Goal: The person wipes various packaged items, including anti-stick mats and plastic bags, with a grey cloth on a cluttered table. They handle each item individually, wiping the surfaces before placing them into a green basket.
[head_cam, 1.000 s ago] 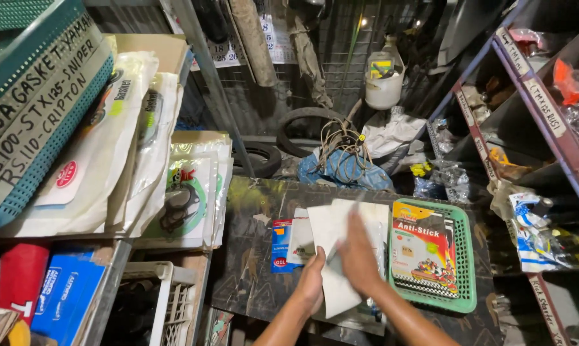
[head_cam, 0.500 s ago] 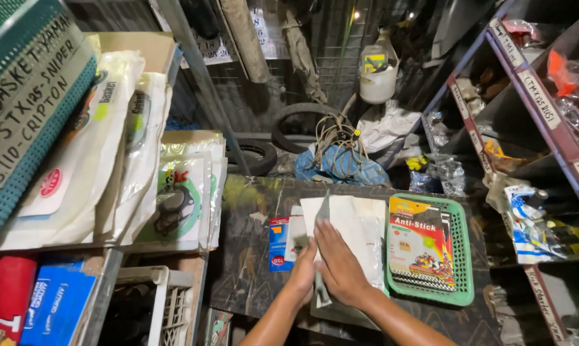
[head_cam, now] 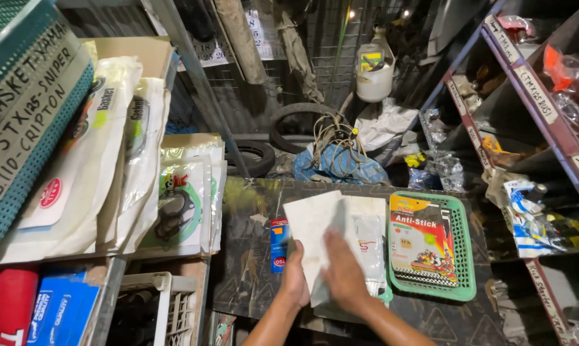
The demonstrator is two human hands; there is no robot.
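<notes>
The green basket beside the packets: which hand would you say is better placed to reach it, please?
Probably the right hand: it lies flat on the white packets next to the green basket, while the left hand holds their far edge.

Bare dark tabletop lies open left of the hands. A green basket blocks the right side, hanging packets crowd the left edge, and a blue bundle closes the back.
</notes>
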